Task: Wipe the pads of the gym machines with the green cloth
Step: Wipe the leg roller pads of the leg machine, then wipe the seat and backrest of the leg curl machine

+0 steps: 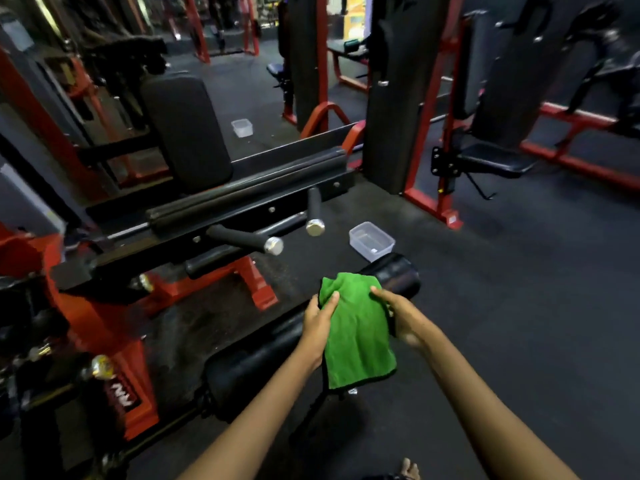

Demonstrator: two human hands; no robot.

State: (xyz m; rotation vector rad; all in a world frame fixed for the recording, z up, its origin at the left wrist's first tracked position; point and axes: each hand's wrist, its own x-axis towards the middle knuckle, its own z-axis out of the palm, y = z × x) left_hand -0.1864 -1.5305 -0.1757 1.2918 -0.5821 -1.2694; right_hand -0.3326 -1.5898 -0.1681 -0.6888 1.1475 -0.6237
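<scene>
At the far left stood a red and black steel gym machine frame (114,317), with an upright black padded backrest (187,129) behind it and two black handles with silver end caps (273,244) pointing toward the middle of the view. A long black cylindrical roller pad (394,271) ran diagonally from lower left to upper right across the centre. A bright green microfibre cloth (356,334) lay draped over this roller pad, hanging down its near side. The person's left hand (320,323) gripped the cloth's left edge, thumb lying on top of the green fabric and fingers curled behind it, mostly out of sight. The right hand (403,315) pressed on the cloth's right edge, its fingers curved over the fabric and around the roller beneath. The cloth sat between the two hands, touching both. Just beyond the roller's far end, a clear rectangular plastic tub (372,241) rested on the dark rubber floor (519,306). To the right, a black padded seat (491,161) was mounted on a red frame.
</scene>
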